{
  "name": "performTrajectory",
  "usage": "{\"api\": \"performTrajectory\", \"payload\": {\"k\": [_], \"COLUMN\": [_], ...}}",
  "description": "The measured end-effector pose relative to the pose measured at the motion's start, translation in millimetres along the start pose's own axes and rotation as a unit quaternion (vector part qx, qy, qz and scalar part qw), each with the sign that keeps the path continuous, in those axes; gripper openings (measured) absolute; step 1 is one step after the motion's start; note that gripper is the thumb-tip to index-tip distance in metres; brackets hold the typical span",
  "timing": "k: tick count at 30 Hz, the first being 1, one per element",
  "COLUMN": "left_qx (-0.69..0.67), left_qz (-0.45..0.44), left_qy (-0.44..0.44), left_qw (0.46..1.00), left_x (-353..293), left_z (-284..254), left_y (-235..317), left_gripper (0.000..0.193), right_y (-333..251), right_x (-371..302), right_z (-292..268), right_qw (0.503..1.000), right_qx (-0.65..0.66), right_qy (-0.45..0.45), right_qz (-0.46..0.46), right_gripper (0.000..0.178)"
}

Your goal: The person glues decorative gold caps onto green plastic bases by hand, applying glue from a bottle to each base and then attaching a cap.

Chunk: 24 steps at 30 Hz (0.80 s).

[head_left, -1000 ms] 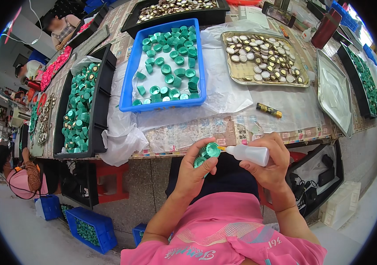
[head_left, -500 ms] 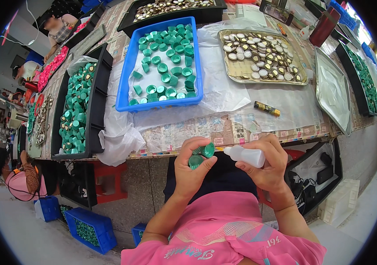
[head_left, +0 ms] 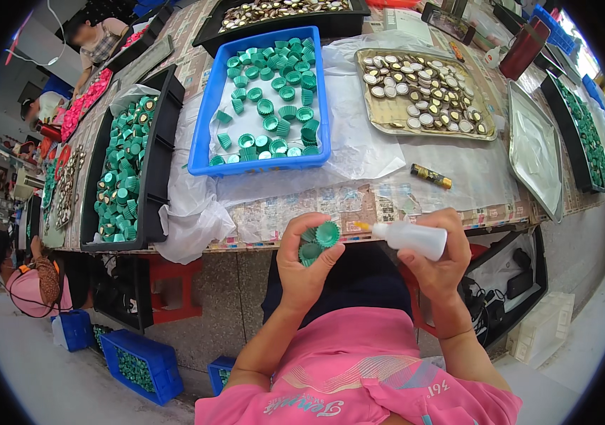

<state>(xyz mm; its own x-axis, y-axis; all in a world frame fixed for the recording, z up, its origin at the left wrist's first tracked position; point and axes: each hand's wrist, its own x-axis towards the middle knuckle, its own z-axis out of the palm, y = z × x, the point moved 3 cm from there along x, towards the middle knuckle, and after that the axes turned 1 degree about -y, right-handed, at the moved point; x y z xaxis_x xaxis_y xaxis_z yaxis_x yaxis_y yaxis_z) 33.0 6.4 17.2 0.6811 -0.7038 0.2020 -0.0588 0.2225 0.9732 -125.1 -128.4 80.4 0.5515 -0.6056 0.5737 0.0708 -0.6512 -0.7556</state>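
Between the fingers and thumb of my left hand (head_left: pixel 304 263) are several small green fluted foil cups (head_left: pixel 326 234), their open mouths turned up and to the right. My right hand (head_left: pixel 438 256) is closed round a white squeeze bottle (head_left: pixel 416 239) held almost level. Its yellowish nozzle (head_left: pixel 363 226) points left at the cups, a short gap away from them. Both hands are above my lap at the table's near edge. Beyond them stands a blue tray (head_left: pixel 260 167) holding many loose green cups.
A metal tray (head_left: pixel 380 126) of round, pale-topped pieces stands at the back right, near a black-and-gold tube (head_left: pixel 431 176). To the left is a black crate (head_left: pixel 163 156) of filled green cups. A bare metal tray (head_left: pixel 533 152) lies at right. Another person (head_left: pixel 97 42) sits far left.
The bottle has moved right, drawing its nozzle away from the cups, and its body is more level. My left hand has tilted slightly, so the cups' mouths show more.
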Motion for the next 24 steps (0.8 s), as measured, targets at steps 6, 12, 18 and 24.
{"api": "performTrajectory", "payload": {"k": [6,12,18,24], "left_qx": [-0.438,-0.567,-0.628,-0.639], "left_qz": [-0.244,-0.293,-0.328,-0.348], "left_qy": [-0.073,-0.142,-0.18,-0.195], "left_qw": [0.862,0.757,0.683,0.658], "left_x": [-6,-13,-13,-12], "left_z": [5,14,25,29], "left_y": [-4,-8,-5,-4], "left_gripper": [0.056,0.058,0.056,0.055], "right_y": [40,54,62,55], "right_x": [4,13,18,23], "right_z": [16,23,25,20], "right_qw": [0.985,0.978,0.969,0.981], "right_qx": [-0.011,-0.078,-0.118,-0.144], "right_qy": [-0.042,-0.131,-0.172,-0.122], "right_qz": [0.17,0.141,0.129,0.044], "right_gripper": [0.038,0.035,0.034,0.033]}}
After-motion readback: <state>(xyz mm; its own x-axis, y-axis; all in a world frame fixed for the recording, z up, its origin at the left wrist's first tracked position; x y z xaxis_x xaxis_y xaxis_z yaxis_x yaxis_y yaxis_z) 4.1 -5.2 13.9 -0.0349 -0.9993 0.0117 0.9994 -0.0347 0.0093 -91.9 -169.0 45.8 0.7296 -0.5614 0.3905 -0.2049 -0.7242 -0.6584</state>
